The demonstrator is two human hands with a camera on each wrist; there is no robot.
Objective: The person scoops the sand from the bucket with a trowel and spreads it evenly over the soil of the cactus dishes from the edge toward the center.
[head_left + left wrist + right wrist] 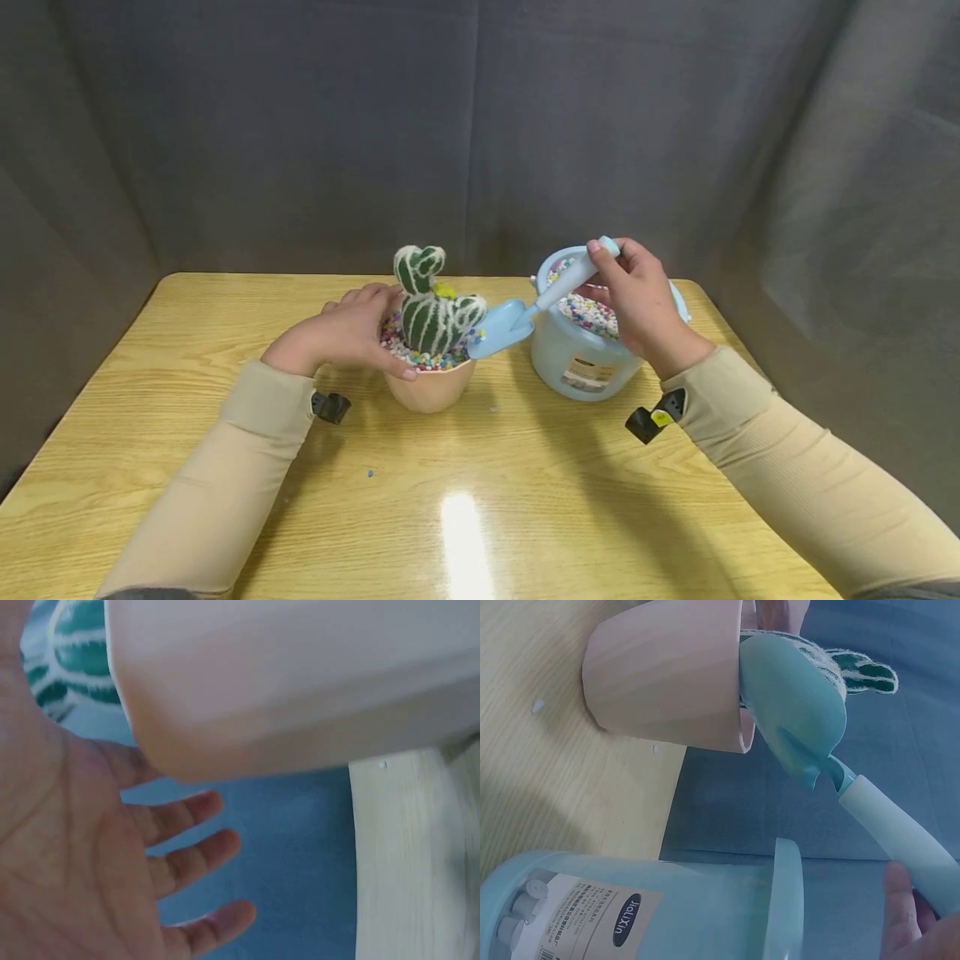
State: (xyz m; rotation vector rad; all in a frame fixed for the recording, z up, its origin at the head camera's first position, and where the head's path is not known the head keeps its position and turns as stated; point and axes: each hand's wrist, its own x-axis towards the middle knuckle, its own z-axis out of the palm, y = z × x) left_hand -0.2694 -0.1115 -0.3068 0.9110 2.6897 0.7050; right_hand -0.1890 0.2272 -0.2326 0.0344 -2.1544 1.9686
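My right hand [637,300] grips the handle of a light blue trowel [501,328]. The scoop end tilts down at the right rim of a peach flower pot [431,392], with a few coloured beads on it. A green knitted cactus with white lines [431,325] stands in the pot among multicoloured beads [427,361]. My left hand [352,329] holds the pot's left side, thumb along the front rim and forefinger behind. In the left wrist view, the other fingers [196,862] extend loosely, apart from the pot.
A light blue lidless bucket [555,358] of multicoloured beads [588,315] stands right of the pot, under my right hand. Stray beads, one of them blue [371,473], lie on the wooden table [360,533]. A dark grey curtain [315,142] hangs behind.
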